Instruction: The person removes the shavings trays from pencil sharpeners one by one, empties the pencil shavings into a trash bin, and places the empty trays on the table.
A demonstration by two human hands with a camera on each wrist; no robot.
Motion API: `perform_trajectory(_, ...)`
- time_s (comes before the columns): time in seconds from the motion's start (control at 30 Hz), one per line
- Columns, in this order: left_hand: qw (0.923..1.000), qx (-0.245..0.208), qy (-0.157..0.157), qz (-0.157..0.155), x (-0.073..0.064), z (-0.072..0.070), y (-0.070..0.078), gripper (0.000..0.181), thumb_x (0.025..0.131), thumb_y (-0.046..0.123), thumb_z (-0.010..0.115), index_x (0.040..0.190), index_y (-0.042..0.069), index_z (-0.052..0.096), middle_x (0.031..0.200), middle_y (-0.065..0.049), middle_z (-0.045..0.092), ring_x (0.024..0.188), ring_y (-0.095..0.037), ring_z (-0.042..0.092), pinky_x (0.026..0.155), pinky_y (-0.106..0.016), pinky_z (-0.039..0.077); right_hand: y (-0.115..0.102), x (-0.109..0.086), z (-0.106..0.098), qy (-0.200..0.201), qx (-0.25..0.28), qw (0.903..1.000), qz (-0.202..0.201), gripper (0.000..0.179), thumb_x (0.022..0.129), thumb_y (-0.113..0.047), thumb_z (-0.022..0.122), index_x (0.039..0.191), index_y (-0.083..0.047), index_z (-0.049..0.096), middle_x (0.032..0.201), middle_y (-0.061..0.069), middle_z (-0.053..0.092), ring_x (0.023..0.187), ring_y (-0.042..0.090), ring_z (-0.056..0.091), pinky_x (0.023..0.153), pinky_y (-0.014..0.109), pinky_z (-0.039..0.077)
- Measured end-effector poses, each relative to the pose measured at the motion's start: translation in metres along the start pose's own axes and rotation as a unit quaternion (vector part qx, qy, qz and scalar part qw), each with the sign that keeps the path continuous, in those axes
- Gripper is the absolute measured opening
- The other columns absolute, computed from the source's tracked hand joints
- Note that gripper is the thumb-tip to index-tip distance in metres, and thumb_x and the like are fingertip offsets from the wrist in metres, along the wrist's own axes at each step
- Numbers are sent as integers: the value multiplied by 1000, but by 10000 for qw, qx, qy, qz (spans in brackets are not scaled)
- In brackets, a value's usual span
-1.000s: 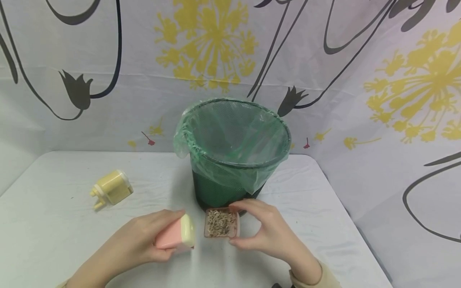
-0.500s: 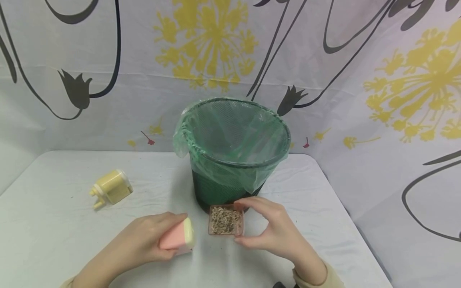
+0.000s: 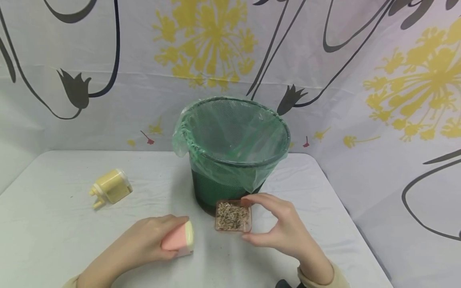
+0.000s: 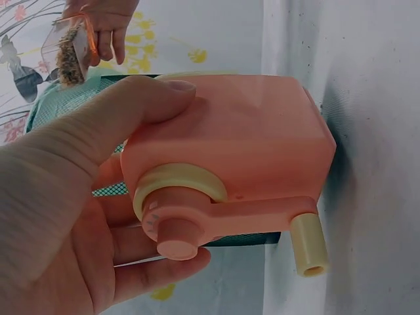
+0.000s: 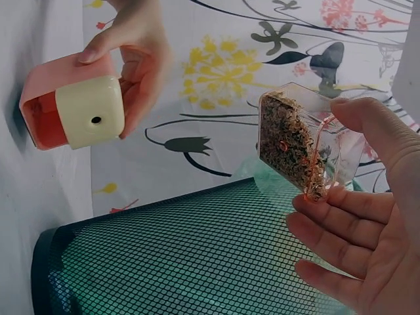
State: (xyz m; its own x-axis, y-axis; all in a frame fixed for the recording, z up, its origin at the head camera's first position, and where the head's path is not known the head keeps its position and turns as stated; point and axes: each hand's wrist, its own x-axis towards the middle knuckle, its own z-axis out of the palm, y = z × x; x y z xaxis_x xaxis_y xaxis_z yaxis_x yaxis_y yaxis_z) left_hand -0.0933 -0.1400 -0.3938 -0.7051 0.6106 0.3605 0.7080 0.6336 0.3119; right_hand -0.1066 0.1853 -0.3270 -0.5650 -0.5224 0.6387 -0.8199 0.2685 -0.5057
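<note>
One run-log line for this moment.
left hand: holds pink sharpener; right hand: holds tray of shavings; yellow sharpener: on table; bin: bag-lined

right hand (image 5: 387, 246) pinches tray (image 5: 344, 156) of shavings (image 5: 287, 136); left hand (image 5: 141, 56) grips pink sharpener (image 5: 84, 105)

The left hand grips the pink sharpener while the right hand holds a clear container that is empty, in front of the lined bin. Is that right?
Not quite: the clear container is not empty. The right wrist view shows shavings heaped inside. The rest stands: left hand gripping the pink sharpener, right hand holding the container, in front of the lined bin.
</note>
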Motion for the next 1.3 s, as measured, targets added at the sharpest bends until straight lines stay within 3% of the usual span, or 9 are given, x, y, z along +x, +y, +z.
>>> perform_trajectory(0.17, 9998, -45, -178, -50, 0, 3, -1, 60, 72, 38, 81, 122, 10, 63, 106, 4, 66, 78, -4, 54, 64, -28, 47, -1, 0, -3, 60, 57, 9999, -73, 58, 70, -16, 85, 120, -2, 61, 107, 7, 67, 99, 20, 62, 93, 26, 45)
perform_trajectory(0.9, 9991, -79, -280, -310, 1, 10, 2, 60, 75, 41, 78, 125, 13, 61, 102, 7, 60, 76, -4, 50, 63, -27, 45, -1, -1, -13, 364, 166, 9988, -285, 57, 67, -13, 85, 117, 2, 62, 102, 11, 67, 96, 20, 62, 93, 26, 44)
perform_trajectory(1.1, 9980, -117, -379, -486, 0, 5, 1, 63, 81, 57, 68, 126, 15, 61, 108, 9, 61, 88, -7, 56, 74, -33, 49, -2, 0, -17, 482, 200, 9980, -370, 58, 65, -11, 85, 116, 5, 62, 101, 12, 67, 96, 21, 62, 93, 26, 44)
perform_trajectory(1.23, 9994, 36, -220, -282, 1, -1, -3, 61, 83, 55, 67, 124, 10, 63, 110, 4, 64, 96, -15, 61, 80, -38, 51, -2, 0, -18, 543, 176, 9977, -363, 56, 68, -14, 85, 115, 5, 62, 100, 12, 67, 95, 21, 62, 92, 26, 45)
perform_trajectory(1.3, 9998, 154, 38, -115, 3, -5, -4, 56, 83, 49, 69, 122, 9, 64, 110, 2, 65, 96, -16, 62, 80, -38, 51, -2, 0, -18, 586, 180, 9973, -403, 55, 70, -16, 84, 115, 6, 62, 100, 12, 67, 95, 21, 63, 92, 26, 45)
